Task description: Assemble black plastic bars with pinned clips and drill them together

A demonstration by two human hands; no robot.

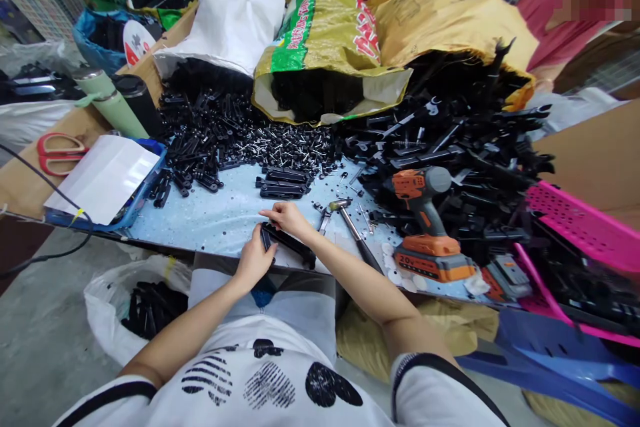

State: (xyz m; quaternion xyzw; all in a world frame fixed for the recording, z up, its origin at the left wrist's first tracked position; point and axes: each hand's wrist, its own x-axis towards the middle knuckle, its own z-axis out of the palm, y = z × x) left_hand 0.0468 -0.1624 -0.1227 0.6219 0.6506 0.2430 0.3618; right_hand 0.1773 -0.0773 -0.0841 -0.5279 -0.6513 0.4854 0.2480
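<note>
Head view: the left hand (255,257) pinches a short piece (267,235) between thumb and fingers, tilted upright at the near edge of the table (210,213). Just beyond, the right hand (289,220) is narrow, thumb and forefinger close together and pointing left over the top of that piece; whether a small thing sits between the fingertips, I cannot tell.

A long part (296,248) lies between the hands and the table's near edge. Its far end is up against the left fingers, and its long axis slants from there toward the right and nearer to the body, passing below the right wrist. The left hand is nearest its end; the right hand is above its upper side.

Straight ahead, three or so black parts (283,182) lie side by side, running crosswise, with a heap of pins (290,147) behind them. Right of the right forearm are a hammer (357,237), its handle slanting toward the body, and an upright drill (425,213). At left, a white sheet (103,180) lies over a blue tray (133,203). Farther back, sacks (330,20) face the table with black pieces at their mouths.
</note>
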